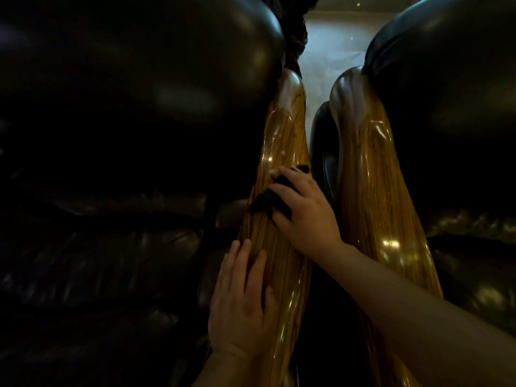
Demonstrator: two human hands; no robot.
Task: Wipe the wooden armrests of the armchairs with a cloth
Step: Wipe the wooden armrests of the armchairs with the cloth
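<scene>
Two glossy wooden armrests run side by side up the middle of the head view, the left armrest [282, 141] and the right armrest [374, 191]. My right hand [304, 210] presses a dark cloth [269, 201] onto the middle of the left armrest, its fingers spread over the cloth. Lower down on the same armrest, my left hand [240, 300] lies flat with its fingers apart and holds nothing. Most of the cloth is hidden under my right hand.
A dark leather armchair [125, 107] fills the left side and a second dark leather armchair [452, 93] fills the right. Between the two armrests is a narrow dark gap. Pale floor [332, 48] shows at the top between the chair backs.
</scene>
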